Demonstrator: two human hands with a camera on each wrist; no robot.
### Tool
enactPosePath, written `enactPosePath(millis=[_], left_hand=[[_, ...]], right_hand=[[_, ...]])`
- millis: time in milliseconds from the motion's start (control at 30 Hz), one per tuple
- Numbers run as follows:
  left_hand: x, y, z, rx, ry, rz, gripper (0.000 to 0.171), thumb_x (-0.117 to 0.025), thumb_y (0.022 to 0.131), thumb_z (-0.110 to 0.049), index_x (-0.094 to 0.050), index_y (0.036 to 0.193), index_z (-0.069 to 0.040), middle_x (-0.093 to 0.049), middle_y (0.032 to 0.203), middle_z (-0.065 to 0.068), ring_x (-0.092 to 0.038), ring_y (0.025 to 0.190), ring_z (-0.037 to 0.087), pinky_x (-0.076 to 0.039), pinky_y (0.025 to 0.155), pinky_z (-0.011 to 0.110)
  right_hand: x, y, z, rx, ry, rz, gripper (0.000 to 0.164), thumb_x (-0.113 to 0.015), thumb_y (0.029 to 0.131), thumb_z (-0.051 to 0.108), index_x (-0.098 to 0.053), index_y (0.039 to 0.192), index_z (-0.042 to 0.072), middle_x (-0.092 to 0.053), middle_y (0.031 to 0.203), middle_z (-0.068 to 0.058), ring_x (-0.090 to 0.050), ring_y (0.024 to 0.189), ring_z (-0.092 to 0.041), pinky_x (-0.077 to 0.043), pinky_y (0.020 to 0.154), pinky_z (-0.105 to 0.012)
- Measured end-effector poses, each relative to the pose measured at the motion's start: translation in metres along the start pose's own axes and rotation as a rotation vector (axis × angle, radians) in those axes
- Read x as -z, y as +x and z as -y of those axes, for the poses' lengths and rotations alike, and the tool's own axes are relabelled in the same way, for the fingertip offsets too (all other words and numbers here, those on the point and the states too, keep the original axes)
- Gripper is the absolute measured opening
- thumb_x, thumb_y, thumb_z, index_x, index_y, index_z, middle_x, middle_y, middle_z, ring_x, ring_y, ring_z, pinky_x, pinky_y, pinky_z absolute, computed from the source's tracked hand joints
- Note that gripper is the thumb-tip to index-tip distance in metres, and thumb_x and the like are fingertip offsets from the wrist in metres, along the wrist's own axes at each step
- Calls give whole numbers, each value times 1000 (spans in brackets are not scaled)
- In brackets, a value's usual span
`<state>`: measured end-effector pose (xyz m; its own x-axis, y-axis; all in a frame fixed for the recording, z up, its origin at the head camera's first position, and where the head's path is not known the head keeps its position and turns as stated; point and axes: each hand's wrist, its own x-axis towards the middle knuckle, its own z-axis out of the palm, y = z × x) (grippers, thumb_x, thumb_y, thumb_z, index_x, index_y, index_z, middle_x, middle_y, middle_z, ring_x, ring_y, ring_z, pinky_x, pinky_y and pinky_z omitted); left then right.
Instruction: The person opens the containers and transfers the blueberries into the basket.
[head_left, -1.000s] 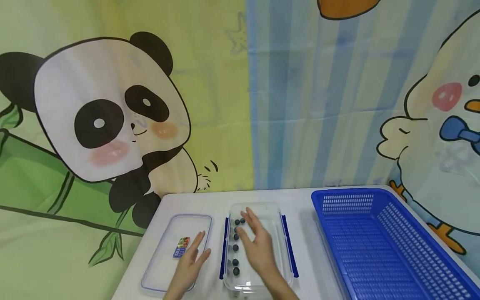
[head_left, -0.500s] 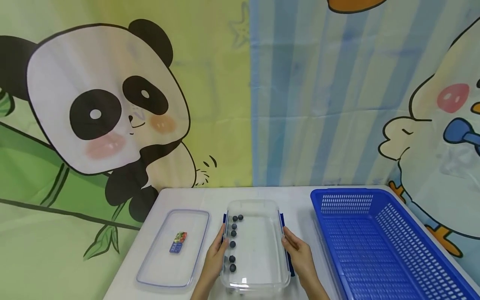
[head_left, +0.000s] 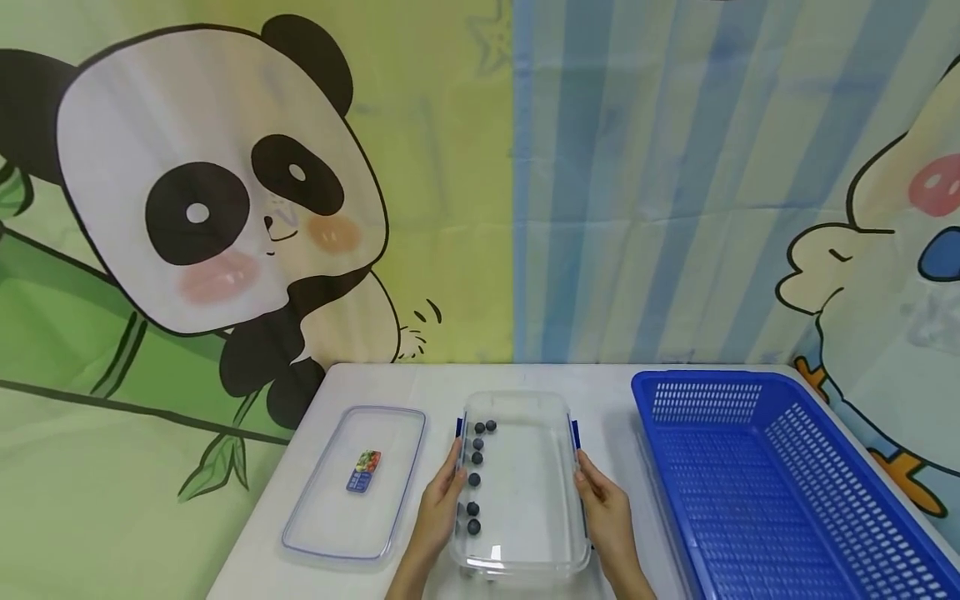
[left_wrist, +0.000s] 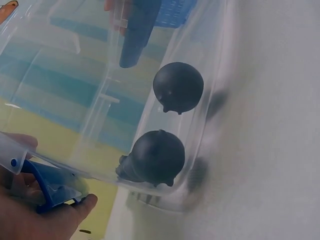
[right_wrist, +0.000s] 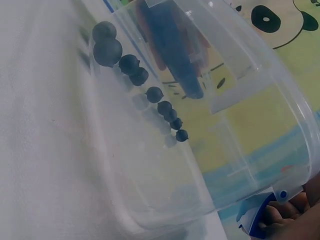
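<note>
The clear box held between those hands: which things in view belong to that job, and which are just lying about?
Belonging to the job:
clear box
dark balls inside it
left fingers and right fingers, holding the box

Apparently just lying about, untouched:
blue basket
clear lid, perhaps the box's own

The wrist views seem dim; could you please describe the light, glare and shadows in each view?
Head view: brighter, a glint at the near end of the clear container; left wrist view: dim, soft shadows on the white table beside the berries; right wrist view: dim, pale smudges beside them.
</note>
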<state>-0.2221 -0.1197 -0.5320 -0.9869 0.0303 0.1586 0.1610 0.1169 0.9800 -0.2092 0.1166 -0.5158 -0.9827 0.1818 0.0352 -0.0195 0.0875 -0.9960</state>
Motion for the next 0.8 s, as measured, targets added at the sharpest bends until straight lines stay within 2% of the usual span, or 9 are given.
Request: enactPosePath(millis=[100, 233, 300, 333, 367, 500, 567, 667, 800], left_hand=[[1, 1, -1, -5, -1, -5, 49, -43, 99, -21, -28, 144, -12, -23, 150, 2, -19, 137, 19, -15, 110, 28], [1, 1, -4, 3, -5, 5, 48, -42, 99, -16, -28, 144, -11, -22, 150, 3, -19, 137, 19, -15, 110, 28], [1, -1, -9, 13, -14, 10, 48, -42, 99, -14, -28, 144, -8, -22, 150, 5, -19, 137, 21, -16, 110, 30], [2, -1, -13, 13, -17, 11, 48, -42, 99, -14, -27, 144, -6, -22, 150, 7, -19, 137, 22, -16, 110, 31], [2, -2, -17, 10, -16, 13, 48, -43, 99, -14, -27, 143, -4, -22, 149, 8, -19, 136, 24, -16, 110, 33], [2, -7, -32, 4, 0, 21, 51, -43, 99, -18, -26, 142, 2, -23, 148, 13, -20, 135, 28, -17, 110, 37], [2, -9, -35, 2, 10, 23, 51, -43, 99, -19, -26, 142, 3, -23, 148, 14, -21, 135, 29, -19, 110, 38], [2, -10, -34, 3, -7, 23, 52, -44, 99, -19, -26, 142, 3, -23, 148, 14, -22, 135, 28, -19, 110, 35], [3, -10, -30, -1, -33, 25, 53, -46, 98, -18, -26, 142, 3, -23, 148, 14, -23, 134, 27, -19, 109, 32]], right_hand=[[1, 3, 6, 23, -41, -20, 40, -54, 94, 16, -48, 132, 4, -48, 134, -7, -44, 123, -21, -39, 97, -21], [0, 9, 24, 273, -200, -131, 29, -62, 89, 14, -63, 118, 8, -62, 118, -5, -57, 109, -21, -47, 88, -16], [-3, 14, 43, 363, -286, -84, 21, -65, 87, 14, -69, 107, 13, -68, 104, 0, -63, 95, -16, -51, 79, -16], [-5, 17, 55, 391, -328, 3, 17, -66, 86, 14, -71, 103, 14, -69, 98, 0, -64, 89, -15, -52, 76, -18], [-7, 20, 68, 388, -357, 136, 14, -66, 86, 15, -72, 98, 13, -70, 91, 1, -65, 82, -14, -53, 70, -20], [-26, 32, 110, 268, -460, 755, 7, -66, 85, 12, -73, 87, 9, -69, 76, -2, -65, 68, -17, -56, 59, -25], [-41, 35, 116, 189, -465, 997, 6, -67, 83, 5, -72, 83, 4, -68, 72, -6, -66, 65, -21, -57, 56, -28], [-63, 39, 108, 7, -474, 1215, 7, -66, 80, -5, -71, 80, -2, -69, 70, -11, -67, 63, -23, -59, 59, -33], [-81, 49, 88, -239, -578, 1355, 11, -63, 79, -11, -71, 81, -5, -69, 74, -16, -68, 65, -22, -58, 68, -38]])
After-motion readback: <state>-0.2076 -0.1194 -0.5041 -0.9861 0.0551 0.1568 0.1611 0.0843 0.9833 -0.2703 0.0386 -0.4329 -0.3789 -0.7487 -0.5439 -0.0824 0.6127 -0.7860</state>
